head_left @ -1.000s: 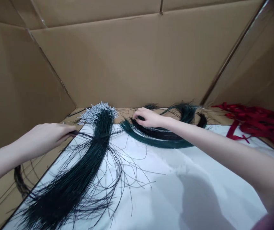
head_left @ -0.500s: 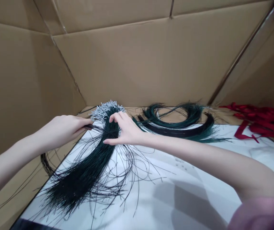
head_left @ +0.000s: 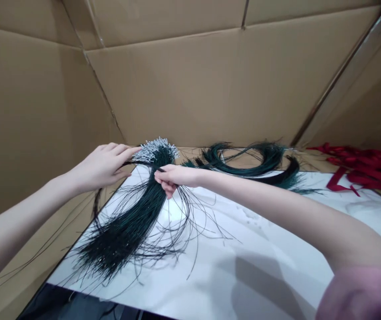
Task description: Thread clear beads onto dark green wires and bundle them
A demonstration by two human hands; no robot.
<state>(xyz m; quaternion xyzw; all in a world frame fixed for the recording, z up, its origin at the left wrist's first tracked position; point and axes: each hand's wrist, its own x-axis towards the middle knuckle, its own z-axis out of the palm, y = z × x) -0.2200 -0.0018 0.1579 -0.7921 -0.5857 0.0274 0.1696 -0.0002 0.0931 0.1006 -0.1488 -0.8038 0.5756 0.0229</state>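
A thick bundle of dark green wire-like strands [head_left: 133, 213] lies on the white surface, its far end topped with a cluster of tiny pale blue-grey beads [head_left: 153, 150]. Thin black strands [head_left: 140, 163] run across the bundle just below the beads. My right hand [head_left: 173, 178] is closed on these black strands over the bundle. To the left, my left hand [head_left: 105, 164] has its fingers stretched out and its thumb apart, with the black strands passing beside the fingertips. Loose strands fan out under my right hand.
Curved bundles of green and black strands [head_left: 244, 171] lie at the back, partly behind my right forearm. Red ribbons [head_left: 360, 166] are heaped at the right. Tall cardboard walls [head_left: 190, 89] enclose the white-covered table [head_left: 197, 284]. Dark material [head_left: 64, 304] shows below its front edge.
My right hand has closed from an open curve around the bundle onto the black strands. My left hand has loosened from its pinch and spread its fingers. The view has shifted slightly.
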